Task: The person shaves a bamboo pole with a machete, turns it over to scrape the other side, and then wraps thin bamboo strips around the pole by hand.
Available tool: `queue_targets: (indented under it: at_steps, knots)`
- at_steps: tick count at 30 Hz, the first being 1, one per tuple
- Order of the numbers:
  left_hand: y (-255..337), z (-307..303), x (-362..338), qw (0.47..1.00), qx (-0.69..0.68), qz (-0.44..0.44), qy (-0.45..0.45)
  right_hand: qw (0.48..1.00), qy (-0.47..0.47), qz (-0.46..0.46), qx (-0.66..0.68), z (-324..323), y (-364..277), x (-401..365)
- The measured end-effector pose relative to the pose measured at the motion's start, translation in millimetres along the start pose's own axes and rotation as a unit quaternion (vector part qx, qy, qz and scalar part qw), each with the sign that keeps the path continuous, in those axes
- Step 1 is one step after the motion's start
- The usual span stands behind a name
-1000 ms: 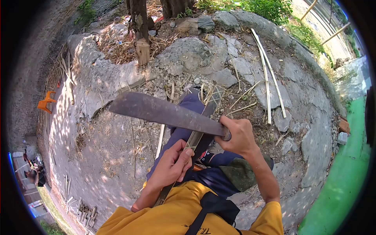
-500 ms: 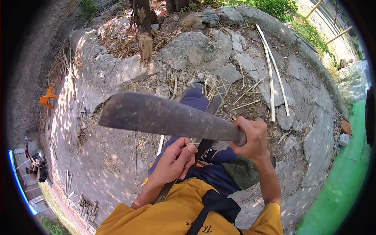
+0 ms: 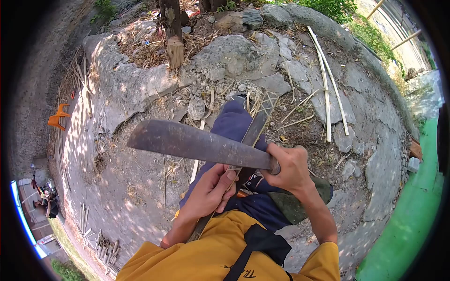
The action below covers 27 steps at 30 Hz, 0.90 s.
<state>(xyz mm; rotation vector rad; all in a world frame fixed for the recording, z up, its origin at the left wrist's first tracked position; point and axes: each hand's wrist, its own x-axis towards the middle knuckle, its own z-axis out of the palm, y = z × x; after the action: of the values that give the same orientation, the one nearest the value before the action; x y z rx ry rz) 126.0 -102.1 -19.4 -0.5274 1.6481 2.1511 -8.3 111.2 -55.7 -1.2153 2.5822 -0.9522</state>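
My right hand (image 3: 293,168) is wrapped round the handle end of a machete (image 3: 192,143). Its broad, dark, worn blade points left across my lap, just above my left hand. With thumb and fingers closed, my left hand (image 3: 208,192) pinches a narrow bamboo strip (image 3: 230,186) close under the blade. Whether the edge touches the strip cannot be made out. A long dark slat (image 3: 256,127) slants across my legs, passing beneath the blade and my left hand; thin pale strips cross at its far end.
Two long pale bamboo strips (image 3: 326,89) lie on cracked concrete at the right. Ahead stand a tree trunk (image 3: 174,47) and broken rocks (image 3: 225,56). An orange chair (image 3: 58,117) is far left, cut bamboo pieces (image 3: 107,248) lower left, and a person (image 3: 49,205) farther off.
The machete and my right hand have shifted slightly left and down toward my body. My left hand keeps its pinch on the strip, nearly in place.
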Motion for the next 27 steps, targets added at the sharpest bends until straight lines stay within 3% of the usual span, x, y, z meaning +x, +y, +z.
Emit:
queue_targets:
  at_steps: [2, 5, 9, 16, 20, 22, 27]
  knots:
    - [-2.1, -1.2, 0.3, 1.0, -0.005, 0.0, -0.011, 0.995, 0.073, 0.07, -0.017, -4.3, 12.7, 9.3]
    - [-4.2, -5.7, 2.2, 0.999, -0.035, 0.01, -0.031, 0.992, 0.114, 0.053, 0.016, -7.8, 14.0, 9.7]
    - [-10.2, -5.6, 2.0, 0.999, -0.048, 0.002, -0.014, 0.999, 0.021, -0.02, 0.013, -12.0, -12.0, -8.5]
    - [-3.2, 0.5, 0.9, 1.0, -0.012, -0.009, 0.002, 1.0, -0.01, 0.0, 0.016, -0.3, -14.8, -10.8]
    - [3.2, 1.5, 1.3, 1.0, -0.006, -0.005, -0.011, 0.999, 0.027, 0.032, -0.002, -13.9, 11.0, 14.7]
    - [1.8, 2.3, -0.3, 1.0, -0.008, -0.001, -0.018, 0.99, 0.095, 0.108, -0.006, -23.7, 33.5, 29.7]
    - [2.5, -1.7, 5.4, 0.999, -0.026, 0.015, -0.025, 0.992, 0.108, 0.062, 0.033, -33.4, 10.6, 14.4]
